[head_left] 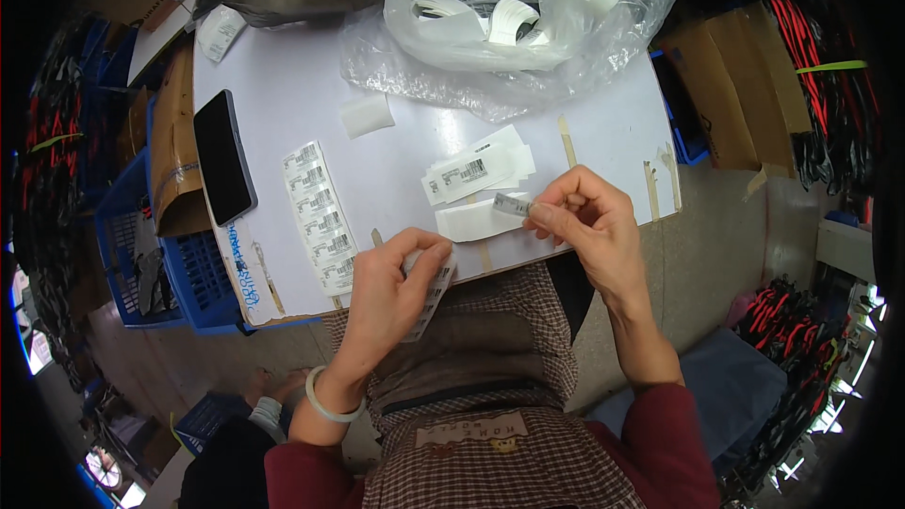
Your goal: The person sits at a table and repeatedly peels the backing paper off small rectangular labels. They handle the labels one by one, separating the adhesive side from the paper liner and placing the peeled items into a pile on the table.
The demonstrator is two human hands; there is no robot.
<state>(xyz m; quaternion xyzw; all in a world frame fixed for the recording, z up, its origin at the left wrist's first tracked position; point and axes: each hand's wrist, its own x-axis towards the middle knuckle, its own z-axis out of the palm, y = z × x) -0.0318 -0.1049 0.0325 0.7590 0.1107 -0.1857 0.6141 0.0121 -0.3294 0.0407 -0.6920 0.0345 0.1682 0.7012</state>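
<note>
Looking down from the head, I see the person's right hand (589, 226) over the near edge of the white table (396, 179), toward its right side, pinching a small printed label (512, 205) between thumb and forefinger. The label is just above a blank white tag (468, 222) lying close to that edge. Beyond it sits a loose pile of white tags (476, 168), the top one printed.

The left hand (382, 287) is at the middle of the near edge, gripping a label sheet (429, 300) that hangs past the edge; the fingers hide its top, so the pinch is only partly clear to me. Left of that hand, a long label strip (320, 217) lies flat, running back from the near edge. A dark phone (224, 155) rests along the left edge, and a clear plastic bag (405, 66) with white rolls (509, 19) inside sits at the far edge.
</note>
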